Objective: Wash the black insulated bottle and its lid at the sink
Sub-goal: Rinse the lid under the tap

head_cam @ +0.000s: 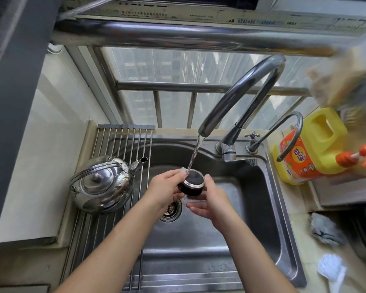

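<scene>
A short black lid (193, 183) with a silver ring is held over the steel sink (270, 187), just under the tall curved tap (241, 92). Running water (194, 154) falls onto the lid's far left edge. My left hand (166, 188) grips the lid from the left, fingers wrapped around its side. My right hand (209, 200) cups it from the right and below, thumb pressed on the rim. The black bottle itself is not in view.
A shiny steel kettle (101, 185) stands on a roll-up drying rack (123, 140) over the sink's left side. The drain strainer (170, 209) lies under my hands. A small second tap (292, 132), yellow detergent jug (313, 149), grey cloth (325, 229) and white brush (332, 269) sit at right.
</scene>
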